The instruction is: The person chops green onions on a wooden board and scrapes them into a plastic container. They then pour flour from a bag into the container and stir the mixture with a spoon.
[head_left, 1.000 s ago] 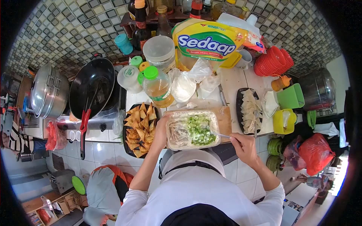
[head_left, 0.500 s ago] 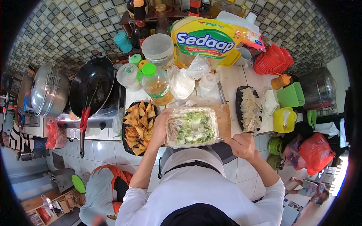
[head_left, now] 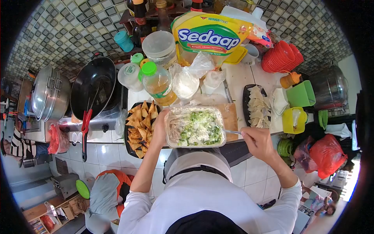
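Observation:
My left hand [head_left: 159,126] grips the left side of a clear rectangular plastic container [head_left: 170,141]. Chopped green herbs mixed with white flour [head_left: 200,126] fill it, and pale smears coat its inner walls. In my right hand [head_left: 257,142] is the handle of a metal spoon [head_left: 233,132], whose bowl sits in the mixture at the container's right side. A wooden board [head_left: 230,117] lies partly under the container. Left of my left hand is a black tray [head_left: 127,124] of golden fried triangles [head_left: 142,124]. Pale folded dumplings [head_left: 258,107] rest on another black tray [head_left: 246,97] beyond my right hand.
Behind the container stand a green-capped bottle [head_left: 157,85], a bag of white powder [head_left: 185,84] and a Sedaap oil pouch [head_left: 210,37]. A black wok [head_left: 93,84] with red-handled tongs [head_left: 86,124] is at left, stacked red cups [head_left: 280,57] at right. Another person [head_left: 105,195] is low at left.
The spoon and my right hand have shifted right, with the hand slightly lower. The herbs and flour look more spread and mixed. The container has moved slightly left in view.

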The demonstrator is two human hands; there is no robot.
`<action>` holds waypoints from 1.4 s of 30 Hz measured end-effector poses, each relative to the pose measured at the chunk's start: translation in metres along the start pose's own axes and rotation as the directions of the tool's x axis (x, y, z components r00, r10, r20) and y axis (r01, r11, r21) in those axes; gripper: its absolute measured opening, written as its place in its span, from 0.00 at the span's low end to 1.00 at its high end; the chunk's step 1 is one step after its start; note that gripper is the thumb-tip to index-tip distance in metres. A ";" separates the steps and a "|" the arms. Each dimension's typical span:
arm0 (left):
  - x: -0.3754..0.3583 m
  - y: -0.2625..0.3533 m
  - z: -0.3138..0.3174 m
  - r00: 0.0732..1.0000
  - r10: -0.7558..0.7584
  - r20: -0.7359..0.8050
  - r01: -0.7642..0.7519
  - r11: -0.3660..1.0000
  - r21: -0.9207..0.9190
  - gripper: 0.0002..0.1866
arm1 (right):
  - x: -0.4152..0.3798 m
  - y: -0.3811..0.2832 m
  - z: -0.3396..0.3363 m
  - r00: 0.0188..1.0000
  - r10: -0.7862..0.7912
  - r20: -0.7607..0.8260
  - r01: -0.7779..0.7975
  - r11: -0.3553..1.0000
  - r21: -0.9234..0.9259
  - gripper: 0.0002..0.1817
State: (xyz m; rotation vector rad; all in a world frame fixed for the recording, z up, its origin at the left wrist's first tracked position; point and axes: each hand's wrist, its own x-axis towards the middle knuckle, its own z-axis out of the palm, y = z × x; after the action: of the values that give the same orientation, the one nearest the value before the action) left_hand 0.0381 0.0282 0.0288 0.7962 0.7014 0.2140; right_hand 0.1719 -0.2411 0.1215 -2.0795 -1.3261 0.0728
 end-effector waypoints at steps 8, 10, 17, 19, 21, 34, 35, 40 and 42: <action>-0.002 0.010 0.010 0.997 -0.076 -0.021 0.075 0.996 -0.038 0.24 | -0.006 0.007 0.021 0.877 0.422 0.231 -0.476 0.830 0.291 0.08; 0.006 0.008 0.001 0.995 0.020 0.098 -0.042 0.973 0.225 0.25 | -0.002 0.002 0.028 0.894 0.384 0.230 -0.440 0.849 0.292 0.07; 0.038 0.026 0.008 0.960 -0.150 0.237 0.051 0.925 0.377 0.28 | 0.013 0.003 0.022 0.962 -0.270 0.032 0.270 0.935 -0.229 0.13; 0.043 0.026 0.007 0.967 -0.123 0.221 0.029 0.922 0.386 0.29 | 0.018 0.002 0.023 0.955 -0.296 -0.008 0.284 0.924 -0.255 0.13; 0.047 0.025 0.004 0.976 -0.069 0.208 -0.004 0.943 0.334 0.28 | 0.022 0.001 0.027 0.947 -0.319 -0.047 0.294 0.914 -0.279 0.14; 0.012 -0.005 0.027 0.976 0.177 0.128 -0.178 0.984 -0.004 0.28 | 0.029 -0.004 0.036 0.986 -0.009 0.169 0.054 0.962 -0.267 0.18; 0.015 -0.007 0.025 0.976 0.179 0.128 -0.179 0.984 -0.005 0.28 | 0.032 -0.005 0.034 0.984 0.003 0.179 0.042 0.968 -0.246 0.18; 0.019 -0.006 0.029 0.949 0.246 0.197 -0.292 0.922 0.254 0.30 | 0.047 -0.010 0.056 0.983 -0.080 0.163 0.125 0.949 -0.289 0.25; 0.025 -0.006 0.026 0.945 0.255 0.206 -0.297 0.933 0.202 0.30 | 0.046 -0.010 0.062 0.973 -0.140 0.181 0.189 0.939 -0.287 0.28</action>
State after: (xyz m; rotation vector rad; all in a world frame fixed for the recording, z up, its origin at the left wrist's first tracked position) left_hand 0.0732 0.0202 0.0249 1.1249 0.4473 0.3167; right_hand 0.1627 -0.1694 0.0916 -2.2410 -1.6951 -0.0433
